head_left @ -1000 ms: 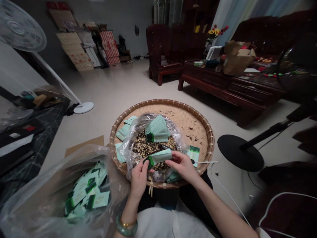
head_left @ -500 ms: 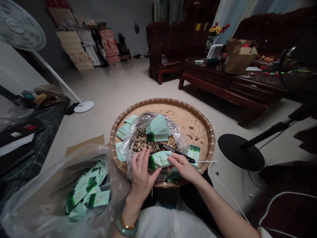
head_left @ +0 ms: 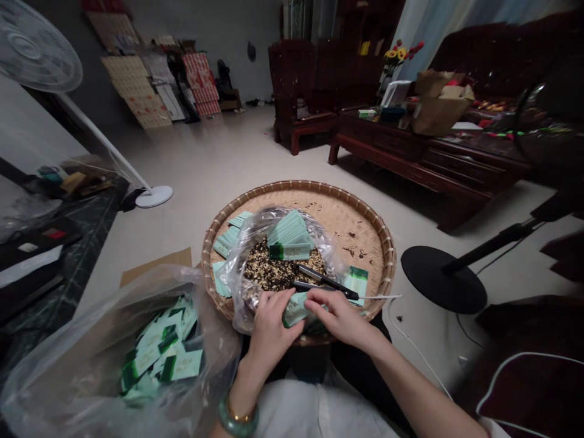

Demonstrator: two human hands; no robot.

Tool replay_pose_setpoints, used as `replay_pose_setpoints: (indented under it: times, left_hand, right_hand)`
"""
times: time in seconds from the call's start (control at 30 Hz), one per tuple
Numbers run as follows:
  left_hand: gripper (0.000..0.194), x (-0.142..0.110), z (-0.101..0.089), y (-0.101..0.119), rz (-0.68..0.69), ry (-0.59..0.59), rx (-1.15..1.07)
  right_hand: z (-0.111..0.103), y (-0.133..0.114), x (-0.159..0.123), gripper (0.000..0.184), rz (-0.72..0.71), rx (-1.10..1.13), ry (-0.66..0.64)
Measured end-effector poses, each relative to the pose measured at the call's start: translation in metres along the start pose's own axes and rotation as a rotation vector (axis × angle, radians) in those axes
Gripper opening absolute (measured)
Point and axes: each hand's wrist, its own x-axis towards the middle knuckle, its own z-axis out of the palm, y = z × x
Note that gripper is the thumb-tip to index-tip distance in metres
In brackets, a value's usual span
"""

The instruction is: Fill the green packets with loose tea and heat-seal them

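Both hands meet over the near rim of a round woven basket (head_left: 365, 213). My left hand (head_left: 272, 328) and my right hand (head_left: 335, 316) are closed on one small pale green packet (head_left: 294, 310), each pinching an end. Just beyond them a clear plastic bag (head_left: 255, 237) lies open in the basket, filled with dark dried bits (head_left: 269, 271). A stack of green packets (head_left: 289, 237) rests on that pile. Dark tongs (head_left: 323, 280) lie across the pile, close to my right fingers.
A large clear bag of filled green packets (head_left: 159, 359) sits at my lower left over a cardboard sheet (head_left: 155, 264). More flat packets (head_left: 225, 243) lie in the basket's left side. A black fan base (head_left: 442, 280) stands right, a white fan (head_left: 36, 55) left, a wooden table (head_left: 424, 164) behind.
The packet has come down from above the bag's mouth to the basket's near rim. My left hand shifted from its left end to grip it closer in, fingers folded over it.
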Motion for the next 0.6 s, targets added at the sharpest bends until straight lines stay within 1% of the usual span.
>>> replay_pose_setpoints:
  times: [0.13,0.2,0.23,0.27,0.3,0.37,0.4,0.43,0.47,0.5,0.53,0.6]
  left_hand:
    - [0.045,0.0,-0.001,-0.002,-0.023,0.034,-0.035]
    - [0.044,-0.001,-0.001,-0.004,-0.038,0.05,-0.052]
    - [0.043,-0.001,-0.002,-0.005,-0.048,0.058,-0.06]
    - [0.042,-0.001,-0.002,-0.006,-0.06,0.065,-0.067]
    - [0.041,-0.001,-0.002,-0.007,-0.073,0.072,-0.073]
    - [0.039,-0.001,-0.003,-0.008,-0.1,0.088,-0.087]
    - [0.038,-0.001,-0.004,-0.009,-0.117,0.096,-0.097]
    - [0.037,-0.001,-0.005,-0.009,-0.134,0.106,-0.109]
    - [0.037,-0.001,-0.005,-0.01,-0.15,0.113,-0.122]
    - [0.038,0.0,-0.006,-0.01,-0.163,0.116,-0.135]
    - [0.038,0.0,-0.006,-0.01,-0.173,0.116,-0.147]
    - [0.039,-0.001,-0.007,-0.011,-0.184,0.115,-0.165]
  right_hand:
    - [-0.002,-0.009,-0.001,0.027,-0.026,-0.057,-0.041]
    - [-0.005,-0.012,-0.003,0.028,-0.05,-0.028,-0.078]
    - [-0.007,-0.012,-0.002,0.029,-0.057,0.015,-0.073]
    - [-0.01,-0.01,-0.001,0.03,-0.056,0.075,-0.041]
    - [-0.014,-0.007,0.002,0.031,-0.046,0.143,0.02]
    - [-0.025,0.005,0.012,0.031,-0.01,0.245,0.183]
    - [-0.031,0.013,0.019,0.028,-0.004,0.236,0.248]
    - [-0.037,0.021,0.027,0.024,-0.003,0.17,0.277]
    - [-0.044,0.029,0.035,0.021,-0.01,0.056,0.261]
    - [-0.049,0.035,0.043,0.021,-0.027,-0.095,0.21]
    - [-0.054,0.041,0.05,0.026,-0.05,-0.253,0.138]
    - [-0.061,0.048,0.061,0.036,-0.104,-0.477,-0.021]
